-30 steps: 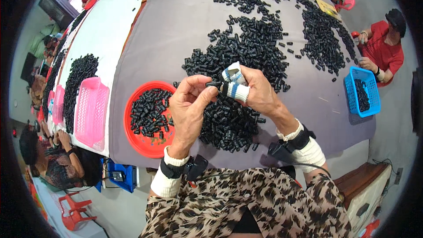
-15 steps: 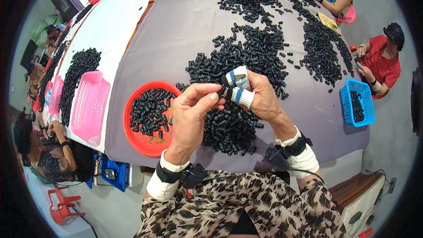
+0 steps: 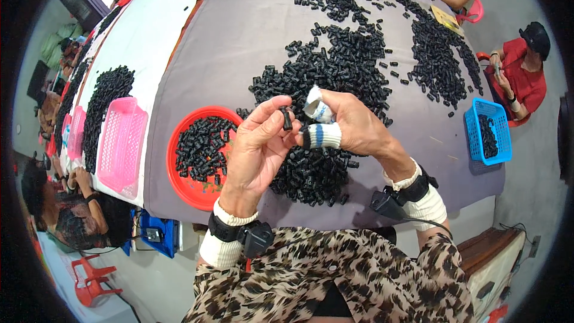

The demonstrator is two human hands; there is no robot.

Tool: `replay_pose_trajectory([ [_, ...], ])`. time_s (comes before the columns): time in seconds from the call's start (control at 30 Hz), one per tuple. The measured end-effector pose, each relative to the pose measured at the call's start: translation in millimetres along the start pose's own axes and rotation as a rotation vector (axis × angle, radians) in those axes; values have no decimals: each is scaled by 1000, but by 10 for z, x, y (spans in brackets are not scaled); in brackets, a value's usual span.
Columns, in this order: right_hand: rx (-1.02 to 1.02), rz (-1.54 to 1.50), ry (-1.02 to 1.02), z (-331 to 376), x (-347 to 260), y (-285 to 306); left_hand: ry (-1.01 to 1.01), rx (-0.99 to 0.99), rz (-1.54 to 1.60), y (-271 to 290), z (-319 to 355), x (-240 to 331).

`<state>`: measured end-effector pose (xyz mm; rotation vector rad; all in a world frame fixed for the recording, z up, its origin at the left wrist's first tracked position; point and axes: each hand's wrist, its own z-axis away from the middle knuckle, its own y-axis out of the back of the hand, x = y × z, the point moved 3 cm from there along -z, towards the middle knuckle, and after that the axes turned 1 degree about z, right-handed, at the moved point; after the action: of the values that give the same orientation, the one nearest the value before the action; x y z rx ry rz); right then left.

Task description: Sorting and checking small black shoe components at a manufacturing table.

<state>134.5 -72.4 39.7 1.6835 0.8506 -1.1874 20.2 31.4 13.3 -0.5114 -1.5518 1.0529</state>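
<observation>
My left hand (image 3: pixel 257 149) pinches a small black plastic piece (image 3: pixel 287 118) between thumb and fingertips, held up over the grey table (image 3: pixel 239 36). My right hand (image 3: pixel 353 125), with white cloth wraps on thumb and forefinger, meets it at the same piece. Directly beneath both hands lies a heap of small black pieces (image 3: pixel 323 84). A red round tray (image 3: pixel 197 188) holding several black pieces sits just left of my left hand.
Pink baskets (image 3: pixel 122 143) and another black heap lie on the white table at left. A blue basket (image 3: pixel 487 128) stands at the right edge beside a seated person in red (image 3: pixel 523 78). More people sit at the far end and lower left.
The hands have shifted slightly; the left hand's fingers now hold the black piece raised, clearly visible against the right hand's wrapped fingers.
</observation>
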Motion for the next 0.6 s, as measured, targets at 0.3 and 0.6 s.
replay_pose_trajectory([
  [0.3, -67, 237, 26, -67, -90, -5, 11, 40, 3, -7, 14, -67],
  [0.6, -73, 272, 3, -100, -17, -12, -15, 94, -55, 18, 2, -104],
])
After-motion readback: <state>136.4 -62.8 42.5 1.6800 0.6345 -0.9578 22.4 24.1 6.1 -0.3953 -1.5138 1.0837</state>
